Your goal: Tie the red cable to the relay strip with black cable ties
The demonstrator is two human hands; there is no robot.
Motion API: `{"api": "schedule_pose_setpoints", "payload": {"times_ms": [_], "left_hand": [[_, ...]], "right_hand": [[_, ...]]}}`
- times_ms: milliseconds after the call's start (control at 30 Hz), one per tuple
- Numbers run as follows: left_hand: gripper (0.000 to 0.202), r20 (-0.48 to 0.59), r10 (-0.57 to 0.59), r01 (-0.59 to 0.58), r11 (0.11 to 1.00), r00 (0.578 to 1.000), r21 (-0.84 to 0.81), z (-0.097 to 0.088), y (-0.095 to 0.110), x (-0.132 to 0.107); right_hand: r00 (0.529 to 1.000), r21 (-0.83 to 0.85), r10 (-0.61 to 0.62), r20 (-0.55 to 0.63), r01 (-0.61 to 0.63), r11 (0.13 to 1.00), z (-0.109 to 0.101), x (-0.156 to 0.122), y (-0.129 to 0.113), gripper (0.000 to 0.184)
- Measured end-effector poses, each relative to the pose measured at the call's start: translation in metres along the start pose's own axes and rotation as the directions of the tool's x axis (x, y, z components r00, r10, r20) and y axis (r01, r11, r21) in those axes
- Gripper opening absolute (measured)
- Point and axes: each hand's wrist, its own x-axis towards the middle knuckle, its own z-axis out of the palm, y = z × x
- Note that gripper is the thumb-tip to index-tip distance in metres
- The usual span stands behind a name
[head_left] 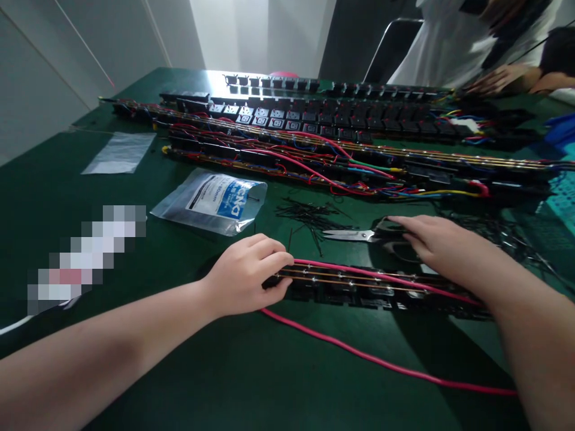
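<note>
My left hand [254, 275] is curled over the near black socket strip [350, 290], its fingers and thumb closed around a red cable [341, 264] and the strip's edge. The cable runs along the strip's bare copper rods, and a red length [341, 344] also lies across the table in front. My right hand [435, 242] reaches over the strip to a pair of scissors [348, 235], with its fingertips and thumb at the dark handle. The blades point left and look slightly parted. Part of the handle is hidden by my hand.
Black cable ties [309, 215] lie loose beyond the strip, beside a clear labelled bag [215, 200]. Another plastic bag [119, 154] is at left. Several wired socket strips [291, 149] span the back. A co-worker's hand [498, 81] rests at far right, near a teal basket [557, 191].
</note>
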Motion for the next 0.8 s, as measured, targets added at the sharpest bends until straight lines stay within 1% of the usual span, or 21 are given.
{"api": "schedule_pose_setpoints", "payload": {"times_ms": [100, 200, 333, 467, 567, 700, 800], "left_hand": [[0.015, 0.005, 0.005, -0.005, 1.0, 1.0, -0.013, 0.0, 0.001, 0.0], [0.013, 0.015, 0.028, -0.027, 0.999, 1.0, -0.025, -0.001, 0.002, 0.0], [0.01, 0.026, 0.066, -0.065, 0.997, 0.997, -0.031, 0.0, 0.002, -0.001], [0.012, 0.045, 0.077, -0.076, 0.997, 0.996, -0.028, -0.001, 0.003, -0.001], [0.017, 0.036, 0.06, -0.06, 0.998, 0.998, -0.005, -0.002, 0.005, -0.002], [0.027, 0.003, 0.013, -0.013, 1.0, 1.0, 0.024, -0.003, 0.009, -0.003], [0.025, 0.012, -0.026, 0.026, 0.999, 1.0, -0.029, -0.003, 0.008, -0.002]], "right_hand": [[1.0, -0.003, -0.012, 0.005, 0.012, 1.0, -0.004, 0.001, -0.002, 0.047], [0.999, 0.019, -0.01, 0.046, 0.009, 1.0, -0.005, 0.002, -0.004, 0.044], [0.996, 0.066, -0.008, 0.085, 0.002, 0.998, -0.002, -0.001, -0.003, 0.049], [0.994, 0.118, -0.068, 0.083, 0.058, 0.991, 0.002, -0.001, 0.0, 0.052], [0.994, 0.142, -0.088, 0.071, 0.077, 0.987, 0.003, 0.001, 0.0, 0.046], [0.996, 0.148, -0.064, 0.068, 0.054, 0.987, -0.003, -0.002, -0.004, 0.03], [0.997, 0.151, -0.038, 0.068, 0.027, 0.988, -0.009, -0.006, -0.007, 0.025]]}}
